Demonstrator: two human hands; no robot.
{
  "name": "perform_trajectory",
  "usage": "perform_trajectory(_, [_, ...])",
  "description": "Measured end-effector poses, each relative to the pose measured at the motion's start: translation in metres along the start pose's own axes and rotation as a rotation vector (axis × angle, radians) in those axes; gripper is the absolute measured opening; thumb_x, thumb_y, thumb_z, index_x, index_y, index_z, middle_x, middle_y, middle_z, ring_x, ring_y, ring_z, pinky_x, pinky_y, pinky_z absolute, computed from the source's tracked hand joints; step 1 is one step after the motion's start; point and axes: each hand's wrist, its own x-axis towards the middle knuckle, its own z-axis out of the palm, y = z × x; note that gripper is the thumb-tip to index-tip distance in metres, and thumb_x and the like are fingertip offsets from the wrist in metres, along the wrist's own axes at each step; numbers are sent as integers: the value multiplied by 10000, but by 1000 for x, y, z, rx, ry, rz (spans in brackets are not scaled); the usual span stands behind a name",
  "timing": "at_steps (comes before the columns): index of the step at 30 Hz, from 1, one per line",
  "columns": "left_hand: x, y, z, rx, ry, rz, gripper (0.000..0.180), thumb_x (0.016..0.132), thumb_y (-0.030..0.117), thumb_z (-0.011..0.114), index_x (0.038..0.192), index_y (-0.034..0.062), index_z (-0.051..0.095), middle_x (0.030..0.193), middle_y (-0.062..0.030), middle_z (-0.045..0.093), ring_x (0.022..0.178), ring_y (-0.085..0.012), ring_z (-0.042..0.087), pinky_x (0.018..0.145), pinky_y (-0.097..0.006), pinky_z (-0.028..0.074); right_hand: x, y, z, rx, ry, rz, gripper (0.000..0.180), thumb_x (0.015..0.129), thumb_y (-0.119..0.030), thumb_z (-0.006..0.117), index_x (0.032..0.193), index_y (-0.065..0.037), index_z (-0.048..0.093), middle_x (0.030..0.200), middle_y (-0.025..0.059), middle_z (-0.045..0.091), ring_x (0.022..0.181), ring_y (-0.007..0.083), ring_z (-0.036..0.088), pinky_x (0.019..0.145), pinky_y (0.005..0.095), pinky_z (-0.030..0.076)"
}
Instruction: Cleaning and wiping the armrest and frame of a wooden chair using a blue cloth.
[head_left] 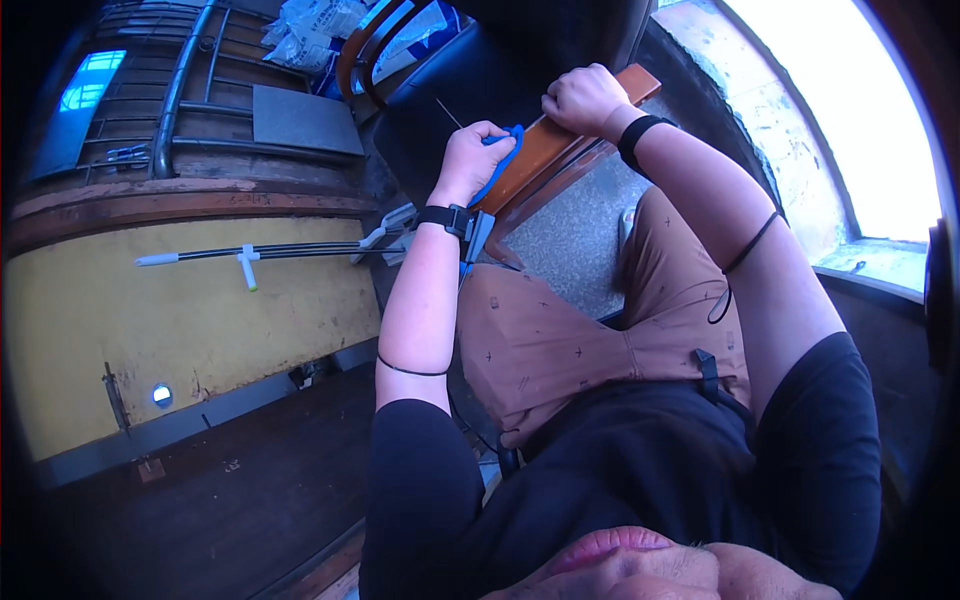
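My left hand (472, 160) is closed, thumb and fingers pinching a soft-looking blue strip (505, 165), perhaps a folded cloth, against the side of an orange-brown wooden chair armrest (535, 155). A thin dark rod (448, 112) shows just beyond that hand; whether the hand holds it, I cannot tell. Farther right, my right hand (585, 100) lies curled over the far part of the armrest, its fingers wrapped on the wood and its fingertips partly hidden. Behind both hands is the chair's dark padded seat (490, 70).
Left of my left wrist, black rods with white fittings (247, 255) cross above a yellowish panel (200, 320). Metal pipe racks (180, 90) and a grey board (305, 120) stand at the far left. Plastic bags (320, 30) lie at the back. A bright window (850, 100) is at right.
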Motion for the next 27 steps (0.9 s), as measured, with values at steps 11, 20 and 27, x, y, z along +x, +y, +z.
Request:
perform_trajectory(11, [7,7,0,30,9,5,188,969,220,716,1008,46,777,986,-106,746,941,-222,694,897,-367,558,-1,-5,0,-15,14,19,397,999,-299,523,848,-68,807,820,144,750,736,289,713,794,387,589])
perform_trajectory(20, [-14,-16,-9,40,62,-15,195,950,232,734,1008,48,766,998,-93,723,972,-202,672,908,-348,537,0,0,4,-20,34,13,439,1010,-327,489,811,-84,796,798,116,745,748,273,716,791,389,582])
perform_trajectory(27, [11,14,15,-47,19,60,189,949,219,742,1021,46,769,1026,-90,734,978,-206,675,916,-344,542,-1,1,6,-19,51,12,436,1017,-329,482,840,-93,803,808,111,748,770,267,720,806,387,579])
